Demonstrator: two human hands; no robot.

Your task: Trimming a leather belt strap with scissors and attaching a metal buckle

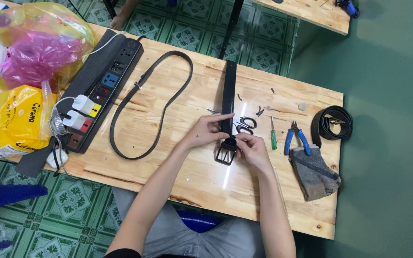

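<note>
A black belt strap (229, 93) lies straight on the wooden table (192, 162), running away from me, with a dark square buckle (225, 154) at its near end. My left hand (206, 132) pinches the strap just above the buckle. My right hand (252, 148) grips the strap end at the buckle's right side. Black scissors (244, 125) lie just beyond my right hand, partly hidden by it.
A looped black belt (151, 102) lies to the left, beside a black power strip (102, 88) with white chargers. A green screwdriver (273, 136), blue-handled pliers (295, 136), a grey cloth (314, 172) and a coiled belt (331, 123) sit at the right. Plastic bags (25, 71) crowd the far left.
</note>
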